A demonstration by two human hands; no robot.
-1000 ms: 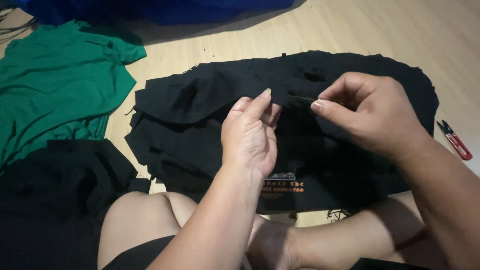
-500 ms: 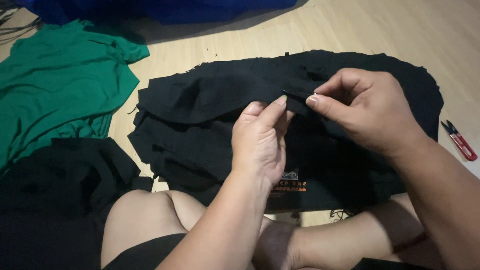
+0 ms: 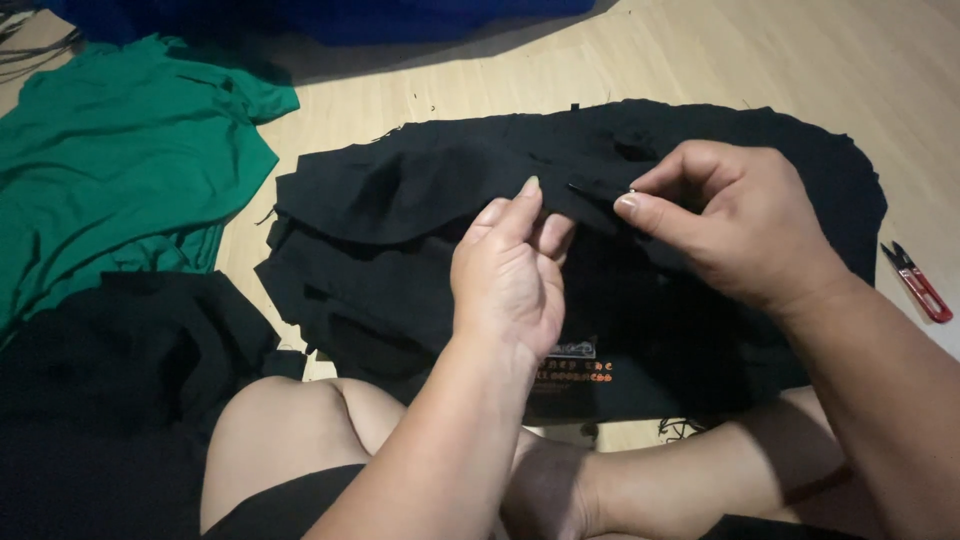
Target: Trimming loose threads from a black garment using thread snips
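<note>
One label only: a small rectangular patch on the black garment, near its lower edge, just below the left hand. It is black with grey and orange print.

black garment, folded, on wooden floor

Left hand and right hand both pinch a fold of black fabric (stacked on wooden floor); red snips lie near the right.
</note>
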